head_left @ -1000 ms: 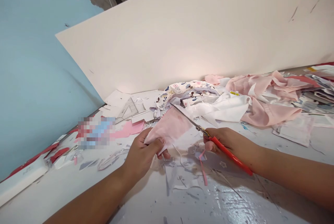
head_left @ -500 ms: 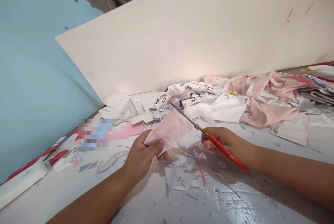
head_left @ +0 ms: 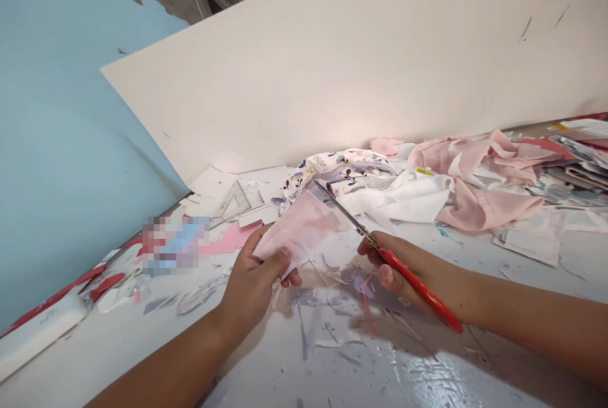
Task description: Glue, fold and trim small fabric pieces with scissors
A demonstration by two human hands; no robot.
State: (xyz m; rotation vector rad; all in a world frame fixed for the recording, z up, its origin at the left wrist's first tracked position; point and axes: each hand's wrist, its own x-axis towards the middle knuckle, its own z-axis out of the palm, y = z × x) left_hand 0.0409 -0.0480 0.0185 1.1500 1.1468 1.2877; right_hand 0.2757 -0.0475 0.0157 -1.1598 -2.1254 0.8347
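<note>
My left hand [head_left: 259, 275] pinches a pale pink piece of fabric [head_left: 301, 224] between thumb and fingers, holding it above the table. My right hand [head_left: 403, 268] is wrapped round the red handles of a pair of scissors [head_left: 349, 213]. The blades point up and to the left, just off the right edge of the pink fabric. They look closed or nearly so. Behind the blade tips lies a floral-print cloth [head_left: 327, 161]. Thin offcuts and a narrow pink strip [head_left: 368, 306] lie on the table under my hands.
White cloth [head_left: 403, 196] and crumpled pink fabric [head_left: 494, 161] are heaped at the back right. A clear set square [head_left: 235, 199] and pink paper [head_left: 232, 237] lie at back left. A white board [head_left: 332, 66] stands behind the table, a blue wall [head_left: 71, 142] at left.
My left hand and the pink fabric have shifted slightly left. The scissors have moved away from the fabric's edge, and my right thumb has spread lower on the handle.
</note>
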